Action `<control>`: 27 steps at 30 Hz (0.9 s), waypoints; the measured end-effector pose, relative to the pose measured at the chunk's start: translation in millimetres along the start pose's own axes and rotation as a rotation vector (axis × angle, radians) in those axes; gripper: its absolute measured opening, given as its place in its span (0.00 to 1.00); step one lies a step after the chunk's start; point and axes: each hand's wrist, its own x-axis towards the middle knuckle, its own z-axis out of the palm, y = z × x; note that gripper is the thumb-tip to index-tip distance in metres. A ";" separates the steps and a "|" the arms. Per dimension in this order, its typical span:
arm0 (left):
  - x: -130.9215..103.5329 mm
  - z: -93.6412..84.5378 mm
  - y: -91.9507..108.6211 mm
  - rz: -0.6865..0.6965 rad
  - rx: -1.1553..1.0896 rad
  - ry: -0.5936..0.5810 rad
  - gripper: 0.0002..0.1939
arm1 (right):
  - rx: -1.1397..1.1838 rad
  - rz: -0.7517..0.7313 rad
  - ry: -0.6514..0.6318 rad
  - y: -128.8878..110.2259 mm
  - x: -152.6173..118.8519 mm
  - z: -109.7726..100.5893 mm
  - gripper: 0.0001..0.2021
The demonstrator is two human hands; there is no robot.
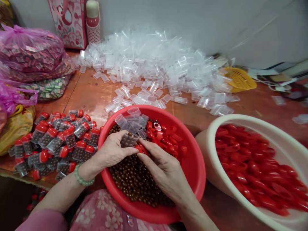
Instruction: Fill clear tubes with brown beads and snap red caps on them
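My left hand (117, 149) grips a small clear plastic container (129, 140) filled with brown balls. At its open end, my right hand (163, 166) pinches a red cap (141, 149), touching or very near the container; the fingers partly hide the join. Both hands are over a red basin (196, 173). Inside the basin lie loose brown balls (141, 183), several empty clear containers (132, 122) and a heap of red caps (166, 139).
Filled, red-capped containers (69, 138) are piled at left. Empty clear containers (154, 61) heap along the wall. A white tub (211, 141) of red caps stands at right. Purple bags (31, 51), a thermos (93, 22), a gift bag (69, 24) and a yellow basket (240, 79) surround the table.
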 end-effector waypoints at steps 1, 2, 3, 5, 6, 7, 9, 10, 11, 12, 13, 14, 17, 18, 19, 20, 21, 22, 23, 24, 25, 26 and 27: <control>-0.6 0.0 1.1 -0.005 -0.005 0.000 0.12 | 0.006 -0.004 -0.009 0.4 0.1 -1.4 0.17; -1.2 0.0 2.3 -0.012 -0.018 0.003 0.12 | 0.019 0.007 -0.014 0.7 0.8 -3.2 0.16; -1.8 0.0 3.4 -0.021 -0.038 0.000 0.12 | 0.042 0.035 -0.011 0.7 2.0 -5.5 0.15; -2.6 -0.2 4.9 -0.060 -0.096 -0.034 0.14 | 0.105 0.114 0.035 -0.7 6.4 -11.1 0.14; -2.8 -0.5 5.0 -0.087 -0.120 -0.068 0.15 | 0.137 0.136 0.073 -2.1 9.4 -14.0 0.13; -2.9 -0.8 4.7 -0.112 -0.135 -0.107 0.17 | 0.160 0.139 0.111 -3.9 12.8 -16.6 0.12; -2.7 -1.5 3.4 -0.155 -0.140 -0.180 0.19 | 0.157 0.087 0.147 -7.7 20.7 -20.1 0.11; -2.6 -1.8 2.5 -0.166 -0.135 -0.204 0.20 | 0.134 0.045 0.142 -9.3 24.8 -20.7 0.10; -2.6 -2.1 1.8 -0.173 -0.129 -0.220 0.20 | 0.105 0.005 0.127 -10.6 28.9 -20.5 0.09; -2.7 -2.3 1.3 -0.176 -0.125 -0.228 0.20 | 0.076 -0.030 0.107 -11.4 32.6 -19.6 0.09; -3.0 -2.6 1.0 -0.176 -0.127 -0.231 0.20 | 0.054 -0.058 0.084 -11.7 35.9 -18.3 0.08; -3.3 -2.9 0.8 -0.175 -0.130 -0.232 0.20 | 0.040 -0.082 0.059 -11.7 38.7 -16.7 0.08; -4.5 -4.1 0.7 -0.170 -0.140 -0.234 0.19 | 0.018 -0.121 -0.007 -10.6 43.1 -13.3 0.08; -4.6 -4.5 0.6 -0.170 -0.141 -0.238 0.19 | 0.009 -0.129 -0.026 -10.2 43.3 -13.6 0.08; -4.6 -4.9 0.3 -0.170 -0.139 -0.238 0.19 | -0.004 -0.135 -0.044 -9.9 43.1 -14.9 0.08; -4.4 -5.2 -0.1 -0.171 -0.138 -0.236 0.18 | -0.020 -0.145 -0.061 -9.5 42.4 -17.3 0.08; -4.1 -5.4 -0.5 -0.172 -0.137 -0.231 0.18 | -0.042 -0.153 -0.076 -9.2 41.5 -20.8 0.08; -3.7 -5.4 -0.8 -0.176 -0.138 -0.226 0.17 | -0.068 -0.162 -0.089 -8.7 40.3 -25.1 0.08; -3.3 -5.3 -0.9 -0.180 -0.143 -0.221 0.17 | -0.098 -0.169 -0.092 -8.1 39.2 -29.9 0.09; -2.9 -5.2 -0.7 -0.185 -0.148 -0.213 0.17 | -0.127 -0.175 -0.085 -7.3 38.1 -34.5 0.09; -2.6 -4.9 -0.3 -0.192 -0.152 -0.205 0.16 | -0.150 -0.177 -0.070 -6.4 37.2 -38.6 0.09; -2.3 -4.6 0.3 -0.197 -0.155 -0.195 0.16 | -0.163 -0.173 -0.049 -5.7 36.5 -41.4 0.09; -2.1 -4.4 1.1 -0.199 -0.155 -0.183 0.15 | -0.161 -0.162 -0.023 -5.2 36.1 -42.5 0.09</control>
